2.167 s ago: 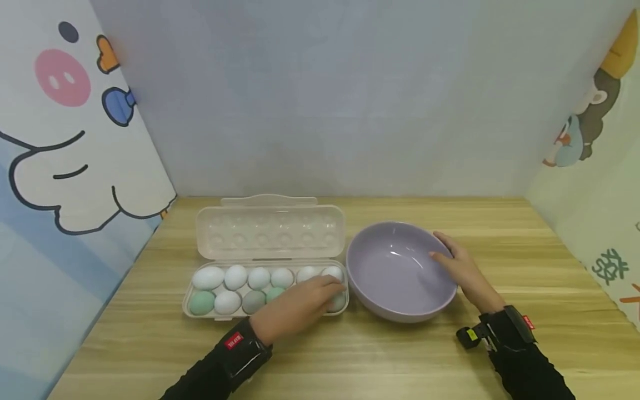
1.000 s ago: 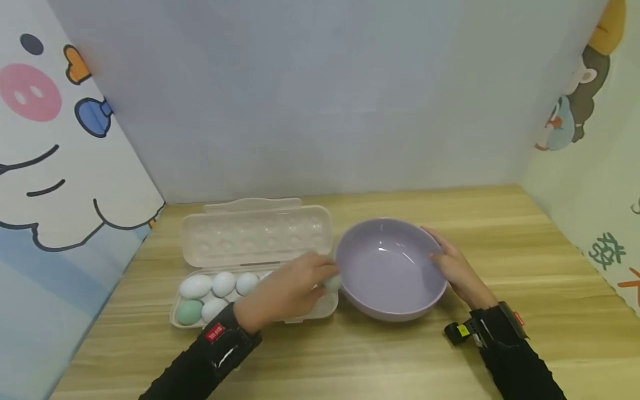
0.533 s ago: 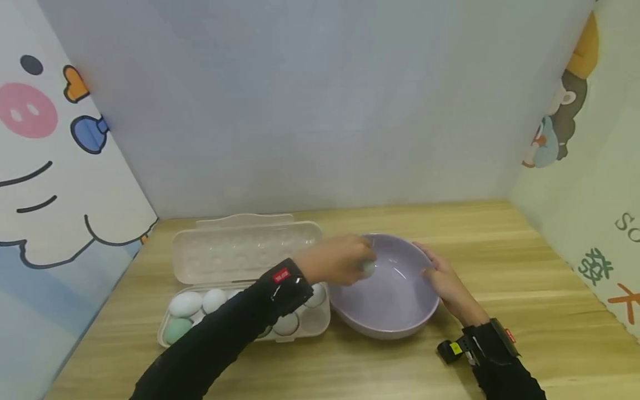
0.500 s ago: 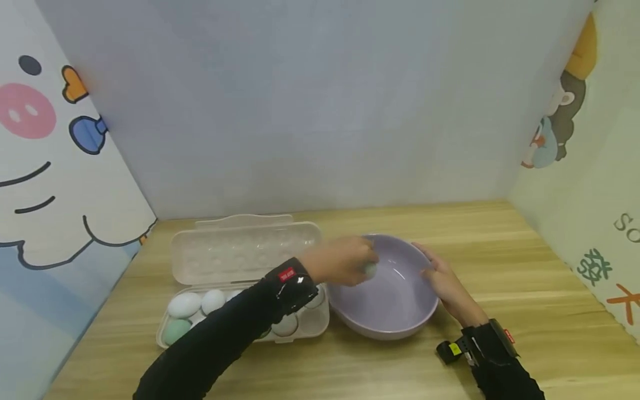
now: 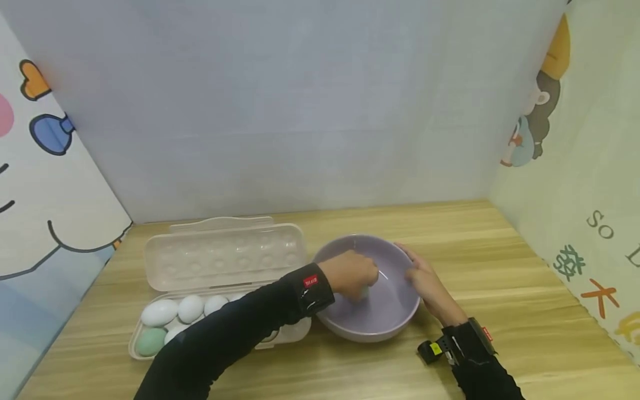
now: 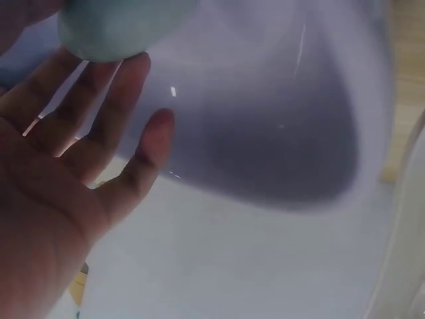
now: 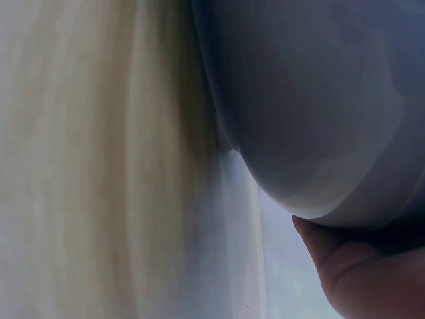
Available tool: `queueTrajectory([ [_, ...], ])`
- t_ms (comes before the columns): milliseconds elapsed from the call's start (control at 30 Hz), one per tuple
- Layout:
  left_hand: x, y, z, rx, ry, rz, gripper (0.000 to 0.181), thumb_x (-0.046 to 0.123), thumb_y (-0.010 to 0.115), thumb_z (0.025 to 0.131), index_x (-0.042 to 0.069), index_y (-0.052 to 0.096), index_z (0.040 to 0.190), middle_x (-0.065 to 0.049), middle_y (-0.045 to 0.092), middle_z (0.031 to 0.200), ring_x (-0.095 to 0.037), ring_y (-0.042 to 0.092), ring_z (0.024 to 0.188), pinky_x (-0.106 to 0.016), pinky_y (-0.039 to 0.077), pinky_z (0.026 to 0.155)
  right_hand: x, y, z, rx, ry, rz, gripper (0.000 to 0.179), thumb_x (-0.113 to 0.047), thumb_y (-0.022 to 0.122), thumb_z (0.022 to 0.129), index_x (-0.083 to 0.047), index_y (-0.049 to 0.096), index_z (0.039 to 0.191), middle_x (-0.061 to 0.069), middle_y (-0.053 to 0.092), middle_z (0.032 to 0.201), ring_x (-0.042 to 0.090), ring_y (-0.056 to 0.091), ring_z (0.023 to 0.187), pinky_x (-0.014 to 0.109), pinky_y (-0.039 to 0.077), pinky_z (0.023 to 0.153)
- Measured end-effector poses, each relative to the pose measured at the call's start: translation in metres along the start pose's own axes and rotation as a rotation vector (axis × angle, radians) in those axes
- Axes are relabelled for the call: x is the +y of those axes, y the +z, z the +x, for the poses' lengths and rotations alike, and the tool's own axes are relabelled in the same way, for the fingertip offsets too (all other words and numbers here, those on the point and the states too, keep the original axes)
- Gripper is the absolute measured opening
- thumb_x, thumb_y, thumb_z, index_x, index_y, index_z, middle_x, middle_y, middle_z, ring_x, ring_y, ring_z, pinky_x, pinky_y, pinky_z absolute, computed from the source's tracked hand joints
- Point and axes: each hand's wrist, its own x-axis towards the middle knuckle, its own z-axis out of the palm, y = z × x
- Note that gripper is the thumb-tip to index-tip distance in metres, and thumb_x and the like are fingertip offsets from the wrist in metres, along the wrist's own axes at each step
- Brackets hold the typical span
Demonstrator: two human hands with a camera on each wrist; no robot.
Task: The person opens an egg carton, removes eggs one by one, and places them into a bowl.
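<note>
My left hand (image 5: pixel 351 274) reaches down into the lilac bowl (image 5: pixel 392 314) and pinches a pale green egg (image 6: pixel 119 26). In the left wrist view the egg sits at the tips of the fingers, above the bowl's inner wall; the little finger stands free. My right hand (image 5: pixel 431 286) grips the bowl's right rim, thumb over the inside and fingers outside. Left of the bowl lies an opened plastic egg carton (image 5: pixel 295 333) with several white eggs (image 5: pixel 191 309) and a green egg (image 5: pixel 151 341). My left sleeve hides much of its front row.
The carton's clear lid (image 5: pixel 225 258) leans back behind the eggs. The wooden table (image 5: pixel 310 378) ends at a pale backdrop (image 5: pixel 300 111), with printed cartoon walls on both sides. A small black wrist camera (image 5: pixel 429 351) hangs near the right wrist.
My left hand took a pale green egg from the carton's right end, carried it right over the bowl's rim and lowered it inside. The right hand stayed on the rim. The head view shifted.
</note>
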Motion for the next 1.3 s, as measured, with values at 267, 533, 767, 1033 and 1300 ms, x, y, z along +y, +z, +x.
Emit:
queueTrajectory([
  [267, -0.003, 0.012, -0.011, 0.011, -0.011, -0.006, 0.008, 0.019, 0.066, 0.073, 0.02, 0.06, 0.078, 0.008, 0.054, 0.085, -0.013, 0.049, 0.081, -0.03, 0.038, 0.066, -0.002, 0.008, 0.002, 0.0, 0.026, 0.01, 0.071, 0.008, 0.035, 0.072, -0.013, 0.026, 0.139, 0.016, 0.022, 0.144, 0.037, 0.032, 0.118, 0.041, 0.039, 0.086],
  [533, -0.008, -0.002, -0.04, 0.089, -0.003, -0.025, 0.032, 0.027, 0.065, 0.078, 0.018, 0.06, 0.109, 0.003, 0.054, 0.104, -0.015, 0.048, 0.102, -0.038, 0.039, 0.089, 0.0, 0.009, 0.003, 0.0, 0.033, -0.046, 0.072, 0.007, 0.036, 0.071, -0.015, 0.026, 0.139, 0.018, 0.024, 0.142, 0.039, 0.035, 0.116, 0.045, 0.042, 0.084],
  [767, -0.029, -0.015, -0.108, 0.237, -0.105, -0.183, 0.035, 0.013, 0.068, 0.071, 0.012, 0.057, 0.103, 0.0, 0.052, 0.096, -0.017, 0.05, 0.09, -0.031, 0.044, 0.075, -0.01, 0.0, 0.001, 0.017, 0.026, -0.071, 0.073, 0.008, 0.036, 0.07, -0.014, 0.026, 0.139, 0.019, 0.021, 0.143, 0.04, 0.034, 0.117, 0.047, 0.044, 0.081],
  [1033, -0.038, 0.018, -0.144, 0.148, -0.172, -0.262, 0.04, 0.021, 0.071, 0.072, 0.013, 0.057, 0.108, 0.0, 0.055, 0.095, -0.016, 0.051, 0.089, -0.035, 0.045, 0.079, -0.014, -0.004, -0.001, 0.012, 0.032, -0.037, 0.073, 0.008, 0.036, 0.071, -0.014, 0.023, 0.14, 0.019, 0.019, 0.144, 0.042, 0.033, 0.118, 0.05, 0.043, 0.083],
  [1300, -0.036, 0.045, -0.138, 0.169, -0.177, -0.233, 0.053, 0.015, 0.066, 0.074, 0.012, 0.045, 0.123, -0.003, 0.057, 0.093, -0.02, 0.054, 0.087, -0.036, 0.047, 0.077, -0.008, 0.005, -0.002, 0.017, 0.017, -0.004, 0.073, 0.009, 0.035, 0.069, -0.012, 0.026, 0.139, 0.018, 0.023, 0.143, 0.04, 0.033, 0.118, 0.05, 0.042, 0.086],
])
